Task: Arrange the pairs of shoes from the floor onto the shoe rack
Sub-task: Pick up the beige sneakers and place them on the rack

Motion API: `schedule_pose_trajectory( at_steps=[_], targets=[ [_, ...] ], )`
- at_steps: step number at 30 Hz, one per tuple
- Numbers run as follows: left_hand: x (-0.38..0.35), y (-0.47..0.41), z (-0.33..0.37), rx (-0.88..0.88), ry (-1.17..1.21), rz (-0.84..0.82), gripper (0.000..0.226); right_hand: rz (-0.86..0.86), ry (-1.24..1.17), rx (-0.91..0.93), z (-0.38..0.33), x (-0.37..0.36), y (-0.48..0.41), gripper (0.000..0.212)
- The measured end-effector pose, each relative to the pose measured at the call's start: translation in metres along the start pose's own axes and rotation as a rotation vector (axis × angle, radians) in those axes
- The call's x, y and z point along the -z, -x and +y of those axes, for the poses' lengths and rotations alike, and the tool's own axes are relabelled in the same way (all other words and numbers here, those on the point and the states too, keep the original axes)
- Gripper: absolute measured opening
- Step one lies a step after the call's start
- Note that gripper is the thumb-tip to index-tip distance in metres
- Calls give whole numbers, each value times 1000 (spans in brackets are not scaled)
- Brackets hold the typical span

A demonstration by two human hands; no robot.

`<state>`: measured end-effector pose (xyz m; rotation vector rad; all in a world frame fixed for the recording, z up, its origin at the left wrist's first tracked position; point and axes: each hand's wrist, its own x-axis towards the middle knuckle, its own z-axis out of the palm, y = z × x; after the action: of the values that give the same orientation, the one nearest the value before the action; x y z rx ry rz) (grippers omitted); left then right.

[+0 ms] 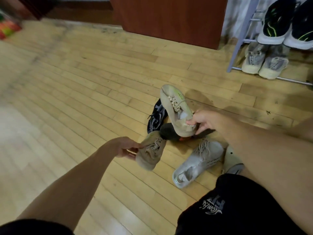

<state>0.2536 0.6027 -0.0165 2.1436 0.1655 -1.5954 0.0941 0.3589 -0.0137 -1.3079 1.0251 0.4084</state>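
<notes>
My right hand (pixel 205 122) pinches the heel collar of a pale beige sneaker (pixel 176 111), thumb on top and fingers curled under the back. The shoe tips away from my grip, toe up and to the left, with cream laces and a faint yellow-green smear along the upper. My left hand (pixel 126 148) grips its mate, a tan sneaker (pixel 150 155), by the collar too; this one looks darker and dustier (the light may be doing that), its laces loose, its toe pointing toward my right hand. I cannot tell whether it is off the wooden floor (pixel 67 82).

Between and just below the two held shoes lies a dark shoe (pixel 171 134) with a red spot at its edge. Just beyond it, under the beige sneaker's toe, is a black knit sneaker (pixel 156 117) with white lettering. Under my right forearm a light grey sneaker (pixel 198 161) lies on the floor.

Well beyond my right hand stands the metal shoe rack (pixel 240 39): a black pair (pixel 277 22) with green lines above, a grey pair (pixel 264 60) below.
</notes>
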Motion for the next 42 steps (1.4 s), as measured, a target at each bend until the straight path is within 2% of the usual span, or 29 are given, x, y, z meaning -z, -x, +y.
schedule_pose_trajectory(
  at_steps=[4,7,14,18,23,28,32,37,42],
  targets=[
    [13,27,11,-11,-38,44,27,-11,-89,16,-8,-3,10,58],
    [17,52,17,-77,17,66,13,-22,-129,-13,-9,0,20,58],
    [-7,80,73,-473,259,61,31,70,-124,109,-40,22,55,47],
    [-39,92,127,-610,294,59,44,201,-212,213,-56,61,78,50],
    [-85,113,202,-726,232,-26,52,445,-334,283,-57,137,115,53],
    [-151,119,273,-778,149,-112,58,620,-326,268,-33,219,147,27],
    [-205,121,317,-802,84,-162,40,700,-356,247,-20,270,162,30],
    [-245,123,378,-813,97,-184,49,753,-379,245,-25,323,164,21],
    [-261,125,439,-846,110,-144,21,740,-460,303,-50,377,147,41]
  ],
)
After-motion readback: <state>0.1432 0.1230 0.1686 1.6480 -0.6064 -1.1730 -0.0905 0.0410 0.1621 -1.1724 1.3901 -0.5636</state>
